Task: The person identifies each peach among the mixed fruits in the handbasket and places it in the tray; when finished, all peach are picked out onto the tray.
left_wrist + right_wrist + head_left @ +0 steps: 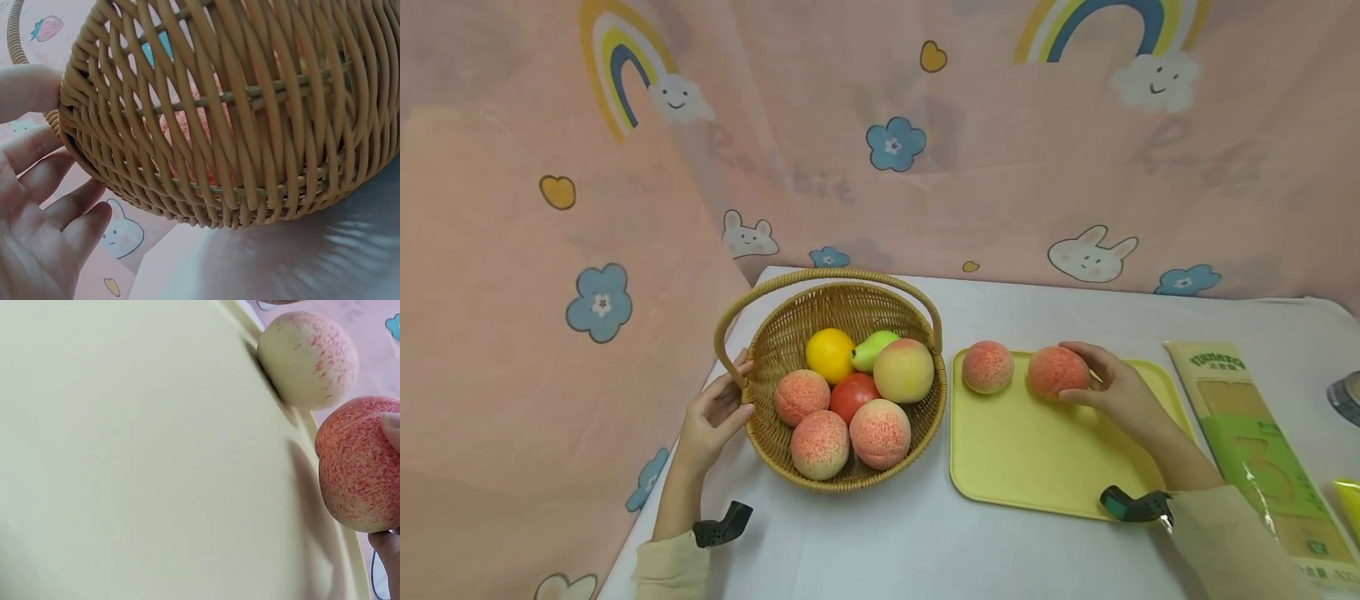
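Note:
A wicker basket (pixel 842 300) with an arched handle stands on the left of the table. My left hand (pixel 711 421) pinches its left rim near the handle's foot; the left wrist view shows the thumb and a finger at the woven edge (pixel 69 100). Inside lie several peaches (pixel 880 433), an orange (pixel 830 356), a green pear (pixel 872 350) and a red fruit (pixel 853 397), partly covered. My right hand (pixel 1112 387) grips a reddish peach (pixel 359 469) over the back of the yellow tray (pixel 1037 458). Another peach (pixel 988 367) sits in the tray's back left corner.
A long pasta packet (pixel 1247 442) lies right of the tray. At the far right edge are a partly visible dark round object (pixel 1347 398) and a yellow item (pixel 1348 500). A patterned pink cloth (pixel 985 192) hangs behind the white table.

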`<action>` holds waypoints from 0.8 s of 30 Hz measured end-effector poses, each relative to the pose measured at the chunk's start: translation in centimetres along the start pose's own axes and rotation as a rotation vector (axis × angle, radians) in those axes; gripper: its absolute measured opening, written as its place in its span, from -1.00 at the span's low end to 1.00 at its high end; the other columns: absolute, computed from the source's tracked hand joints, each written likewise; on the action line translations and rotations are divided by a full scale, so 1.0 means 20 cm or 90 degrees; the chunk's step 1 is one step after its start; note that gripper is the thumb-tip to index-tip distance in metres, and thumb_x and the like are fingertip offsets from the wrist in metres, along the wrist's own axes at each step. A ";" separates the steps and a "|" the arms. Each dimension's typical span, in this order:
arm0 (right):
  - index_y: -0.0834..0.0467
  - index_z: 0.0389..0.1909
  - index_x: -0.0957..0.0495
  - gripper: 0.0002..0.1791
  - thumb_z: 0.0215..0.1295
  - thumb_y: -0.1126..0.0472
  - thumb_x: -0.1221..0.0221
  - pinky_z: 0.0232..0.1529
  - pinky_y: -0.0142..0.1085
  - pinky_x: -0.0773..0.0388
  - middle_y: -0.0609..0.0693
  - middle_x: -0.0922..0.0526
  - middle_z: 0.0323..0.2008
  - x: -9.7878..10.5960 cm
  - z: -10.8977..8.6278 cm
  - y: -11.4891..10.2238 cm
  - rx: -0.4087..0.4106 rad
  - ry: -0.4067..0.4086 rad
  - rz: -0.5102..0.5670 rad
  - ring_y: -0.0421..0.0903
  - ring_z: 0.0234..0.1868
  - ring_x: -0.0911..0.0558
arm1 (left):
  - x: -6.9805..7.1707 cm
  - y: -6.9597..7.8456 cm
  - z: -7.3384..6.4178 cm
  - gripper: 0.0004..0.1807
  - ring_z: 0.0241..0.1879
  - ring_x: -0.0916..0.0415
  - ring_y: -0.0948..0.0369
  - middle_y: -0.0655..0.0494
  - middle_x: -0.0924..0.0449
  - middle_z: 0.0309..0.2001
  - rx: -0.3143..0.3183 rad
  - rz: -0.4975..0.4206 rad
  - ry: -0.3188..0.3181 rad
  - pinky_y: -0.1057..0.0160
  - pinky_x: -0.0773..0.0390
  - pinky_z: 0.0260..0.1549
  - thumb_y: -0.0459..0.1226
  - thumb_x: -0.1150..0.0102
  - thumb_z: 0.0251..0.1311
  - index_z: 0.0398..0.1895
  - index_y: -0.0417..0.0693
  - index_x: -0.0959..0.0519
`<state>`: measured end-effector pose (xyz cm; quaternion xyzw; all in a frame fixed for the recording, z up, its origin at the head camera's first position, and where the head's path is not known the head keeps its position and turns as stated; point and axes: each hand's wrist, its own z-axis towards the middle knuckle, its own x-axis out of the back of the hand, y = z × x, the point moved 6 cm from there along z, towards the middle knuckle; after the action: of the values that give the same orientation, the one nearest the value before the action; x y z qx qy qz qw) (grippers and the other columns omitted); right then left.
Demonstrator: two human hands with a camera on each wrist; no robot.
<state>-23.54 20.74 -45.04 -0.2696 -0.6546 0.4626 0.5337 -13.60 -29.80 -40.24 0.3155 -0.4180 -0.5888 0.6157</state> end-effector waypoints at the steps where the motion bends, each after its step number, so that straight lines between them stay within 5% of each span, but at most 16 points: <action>1: 0.20 0.39 -0.15 -0.19 0.16 0.15 -0.30 0.09 -0.76 -0.28 0.23 -0.21 0.34 0.00 0.01 0.01 -0.001 -0.004 0.000 -0.48 0.24 -0.24 | 0.00 0.00 0.00 -0.46 0.33 -0.27 0.28 -0.49 -0.01 0.37 0.000 0.001 -0.001 0.43 -0.33 0.23 -0.70 0.04 0.06 0.20 -0.61 -0.25; 11: 0.13 0.42 -0.10 -0.18 0.20 0.10 -0.27 0.03 -0.77 -0.27 0.18 -0.16 0.38 0.01 0.07 0.07 -0.027 -0.051 0.004 0.14 0.44 -0.09 | 0.00 -0.01 0.00 -0.46 0.33 -0.26 0.30 -0.48 -0.01 0.38 0.004 0.008 -0.003 0.44 -0.32 0.23 -0.69 0.03 0.06 0.20 -0.60 -0.26; 24: 0.18 0.46 0.04 -0.10 0.22 0.13 -0.25 0.03 -0.70 -0.33 0.25 -0.10 0.41 -0.03 0.08 0.08 -0.048 -0.100 -0.004 0.27 0.38 -0.15 | 0.00 -0.01 0.00 -0.45 0.36 -0.23 0.23 -0.41 -0.02 0.40 0.014 0.013 -0.008 0.43 -0.32 0.24 -0.67 0.02 0.08 0.22 -0.59 -0.25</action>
<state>-25.02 20.45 -46.65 -0.2501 -0.7122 0.4557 0.4718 -13.65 -29.79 -40.40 0.3141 -0.4317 -0.5798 0.6155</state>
